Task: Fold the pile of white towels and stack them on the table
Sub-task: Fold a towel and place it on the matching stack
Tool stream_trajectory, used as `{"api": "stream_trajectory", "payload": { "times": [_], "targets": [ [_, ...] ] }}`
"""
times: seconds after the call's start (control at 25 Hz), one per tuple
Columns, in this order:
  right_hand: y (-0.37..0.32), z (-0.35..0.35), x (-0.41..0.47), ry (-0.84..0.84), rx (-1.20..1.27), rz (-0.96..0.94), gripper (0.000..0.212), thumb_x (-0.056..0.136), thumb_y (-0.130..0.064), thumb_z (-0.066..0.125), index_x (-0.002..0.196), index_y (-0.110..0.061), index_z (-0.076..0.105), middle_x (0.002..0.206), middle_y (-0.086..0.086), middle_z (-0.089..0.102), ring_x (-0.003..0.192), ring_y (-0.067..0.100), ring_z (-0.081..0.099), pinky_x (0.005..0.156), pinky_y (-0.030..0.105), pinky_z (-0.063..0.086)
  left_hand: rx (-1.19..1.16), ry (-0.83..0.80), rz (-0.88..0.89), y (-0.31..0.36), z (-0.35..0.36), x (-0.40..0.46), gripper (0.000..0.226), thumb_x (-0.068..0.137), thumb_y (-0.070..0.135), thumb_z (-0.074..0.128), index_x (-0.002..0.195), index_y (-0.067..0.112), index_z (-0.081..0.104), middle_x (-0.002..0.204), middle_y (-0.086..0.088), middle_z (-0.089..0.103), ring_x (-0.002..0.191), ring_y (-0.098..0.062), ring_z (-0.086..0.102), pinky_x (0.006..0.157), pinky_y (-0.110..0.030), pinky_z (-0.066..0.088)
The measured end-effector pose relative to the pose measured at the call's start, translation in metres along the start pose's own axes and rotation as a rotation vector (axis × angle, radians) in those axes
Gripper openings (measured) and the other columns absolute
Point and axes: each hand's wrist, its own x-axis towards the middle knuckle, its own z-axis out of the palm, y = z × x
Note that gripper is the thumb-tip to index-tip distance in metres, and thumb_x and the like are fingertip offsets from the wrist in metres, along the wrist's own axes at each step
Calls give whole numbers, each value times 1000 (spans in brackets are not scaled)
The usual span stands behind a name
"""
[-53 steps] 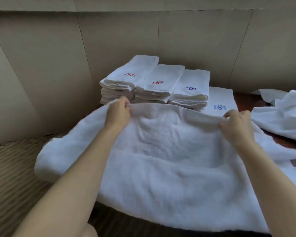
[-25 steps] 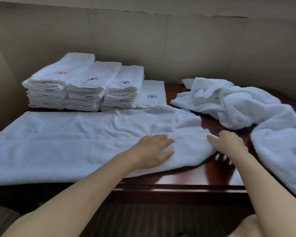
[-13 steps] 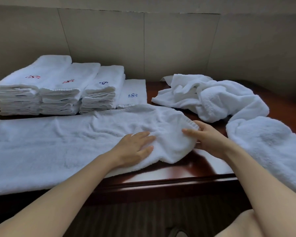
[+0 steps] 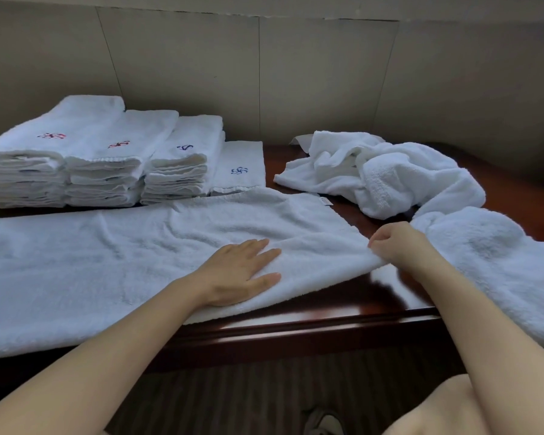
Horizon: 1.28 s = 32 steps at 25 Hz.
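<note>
Fingers straight, your left hand (image 4: 239, 271) presses flat on the large white terry towel (image 4: 91, 268) spread along the near edge of the dark wooden table (image 4: 327, 312), while your right hand (image 4: 393, 243) pinches its right corner. Stacks of folded white towels (image 4: 101, 158) sit far left; a crumpled heap of white towels (image 4: 390, 180) lies right.

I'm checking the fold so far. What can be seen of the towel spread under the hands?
The spread towel is white terry, lying flat lengthwise along the table front, lightly wrinkled, a small tag at its far right corner. The left hand presses flat on it; the right hand pinches its right end.
</note>
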Motion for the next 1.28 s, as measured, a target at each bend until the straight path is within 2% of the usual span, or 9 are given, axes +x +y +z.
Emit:
{"api": "stream_trajectory", "payload": {
  "times": [0.12, 0.24, 0.32, 0.44, 0.56, 0.68, 0.88, 1.04, 1.28],
  "targets": [
    [-7, 5, -12, -188, -417, 89, 18, 87, -11, 46, 99, -14, 59, 103, 6, 61, 95, 27, 58, 79, 34, 47, 26, 3, 8, 4, -1, -5, 62, 94, 63, 16, 150, 40, 2, 159, 11, -7, 146, -6, -8, 115, -29, -4],
    [-30, 11, -24, 11, -644, -11, 29, 91, -14, 46, 119, -18, 49, 128, 9, 43, 118, 29, 42, 92, 42, 39, 9, 24, 0, 9, 1, -8, 62, 95, 61, 17, 151, 38, 5, 160, 9, -5, 146, -7, -6, 116, -29, -4],
    [-52, 28, -27, 123, -458, -326, 33, 93, -16, 47, 126, -18, 51, 131, 7, 44, 120, 28, 43, 94, 38, 38, -26, 100, -56, 10, 4, -9, 58, 98, 56, 17, 151, 35, 11, 160, 7, 1, 146, -8, -2, 117, -30, 1],
    [-81, 75, -37, -139, -223, -626, 32, 100, -28, 39, 129, -21, 52, 134, 0, 47, 126, 21, 44, 104, 38, 34, -46, 159, -205, -6, 5, -13, 53, 101, 49, 17, 151, 31, 17, 160, 3, 8, 147, -11, 4, 116, -32, 4],
    [-95, 91, -35, -50, -556, -450, 30, 99, -22, 32, 121, -21, 53, 131, 0, 47, 128, 23, 38, 111, 54, 17, 0, 97, -351, -47, -1, -30, 54, 101, 49, 17, 151, 32, 12, 161, 2, 4, 147, -12, 2, 117, -34, 4],
    [-118, 92, -33, 122, -509, -459, 29, 95, -10, 37, 116, -17, 56, 123, 3, 53, 119, 25, 45, 110, 50, 25, -13, 59, -498, -91, -6, -62, 58, 98, 56, 16, 151, 35, 6, 161, 3, -2, 147, -14, -2, 118, -36, 3],
    [-191, 137, -72, -101, -175, -873, 38, 102, -33, 33, 137, -22, 46, 138, -2, 48, 129, 20, 42, 102, 38, 33, -8, 101, -737, -151, -5, -131, 58, 97, 57, 14, 151, 36, 3, 160, 4, -3, 147, -14, -2, 118, -37, 3],
    [-218, 178, -81, -386, -319, -803, 51, 99, -54, 20, 145, -34, 26, 158, -2, 15, 145, 15, 11, 114, 47, 10, -21, 143, -922, -190, -2, -178, 57, 99, 52, 12, 152, 32, 7, 161, 2, 0, 147, -17, 2, 118, -37, 5],
    [-246, 195, -98, -219, -319, -803, 50, 100, -47, 26, 147, -28, 25, 157, 2, 18, 145, 19, 14, 115, 49, 12, -75, 220, -986, -202, -5, -211, 57, 100, 50, 21, 152, 30, 9, 160, -2, 4, 147, -17, 4, 119, -38, 6]
  ]
}}
